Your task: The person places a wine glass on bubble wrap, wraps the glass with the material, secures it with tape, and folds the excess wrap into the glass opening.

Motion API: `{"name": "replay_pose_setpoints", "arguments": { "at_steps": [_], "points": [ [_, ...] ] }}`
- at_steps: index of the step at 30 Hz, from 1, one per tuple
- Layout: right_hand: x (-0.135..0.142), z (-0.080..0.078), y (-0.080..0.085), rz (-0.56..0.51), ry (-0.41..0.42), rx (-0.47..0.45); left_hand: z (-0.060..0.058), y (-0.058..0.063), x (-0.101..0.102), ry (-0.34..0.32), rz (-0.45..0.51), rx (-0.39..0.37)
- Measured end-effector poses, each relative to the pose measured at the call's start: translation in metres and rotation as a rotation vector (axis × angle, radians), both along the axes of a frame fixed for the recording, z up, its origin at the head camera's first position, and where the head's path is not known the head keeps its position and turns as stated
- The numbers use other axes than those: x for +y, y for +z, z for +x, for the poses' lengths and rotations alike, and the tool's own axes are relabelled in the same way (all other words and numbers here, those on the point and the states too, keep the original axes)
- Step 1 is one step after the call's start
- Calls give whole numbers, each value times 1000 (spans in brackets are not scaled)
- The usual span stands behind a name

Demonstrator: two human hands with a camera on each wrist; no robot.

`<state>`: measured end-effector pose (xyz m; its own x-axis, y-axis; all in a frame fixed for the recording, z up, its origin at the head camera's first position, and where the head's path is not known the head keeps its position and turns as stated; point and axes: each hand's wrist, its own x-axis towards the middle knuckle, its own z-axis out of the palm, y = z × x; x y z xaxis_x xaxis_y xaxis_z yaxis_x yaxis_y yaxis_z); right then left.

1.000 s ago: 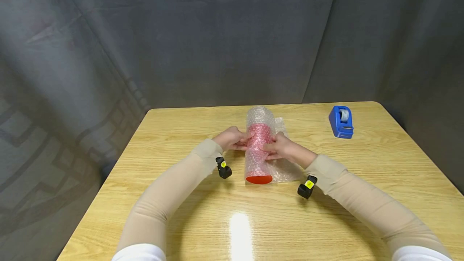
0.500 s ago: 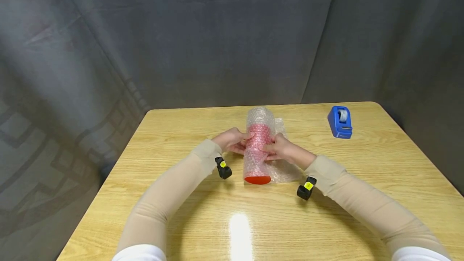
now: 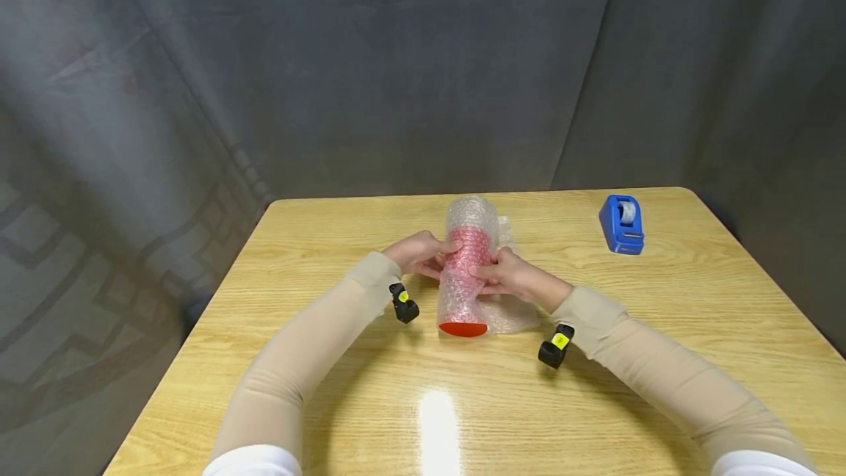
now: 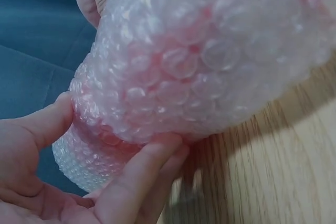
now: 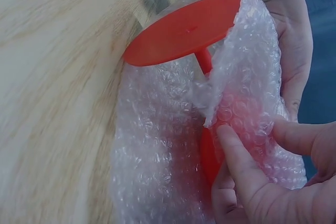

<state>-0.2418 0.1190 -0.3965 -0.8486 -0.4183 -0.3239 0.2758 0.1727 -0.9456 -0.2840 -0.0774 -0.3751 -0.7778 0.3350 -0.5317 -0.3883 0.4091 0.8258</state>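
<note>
Red goblet (image 5: 181, 32) is lying inside bubble wrap (image 5: 152, 124) on the wooden table (image 3: 529, 417); the left hand (image 3: 419, 252) is clamping one side, the right hand (image 3: 518, 274) pinching the other. Even tension should be serving them best.

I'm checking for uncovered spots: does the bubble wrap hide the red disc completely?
No, in the right wrist view the red disc shows bare at the open end of the bubble wrap.
</note>
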Motion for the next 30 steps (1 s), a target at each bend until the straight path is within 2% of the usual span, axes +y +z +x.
{"name": "replay_pose_setpoints", "arguments": {
  "at_steps": [4, 10, 22, 24, 30],
  "points": [
    [2, -1, -1, 7, 14, -2, 0, 0, 0, -26, 1, 42],
    [7, -2, -1, 1, 44, -14, 4, 2, 4, -84, -52, 162],
    [13, -2, -3, -9, 82, -36, 12, 8, 20, -33, -129, 267],
    [13, -2, -2, 30, 87, -25, 12, 8, 21, -30, -146, 277],
    [14, -2, 0, 252, 95, 68, 11, 7, 22, -32, -175, 281]
  ]
}}
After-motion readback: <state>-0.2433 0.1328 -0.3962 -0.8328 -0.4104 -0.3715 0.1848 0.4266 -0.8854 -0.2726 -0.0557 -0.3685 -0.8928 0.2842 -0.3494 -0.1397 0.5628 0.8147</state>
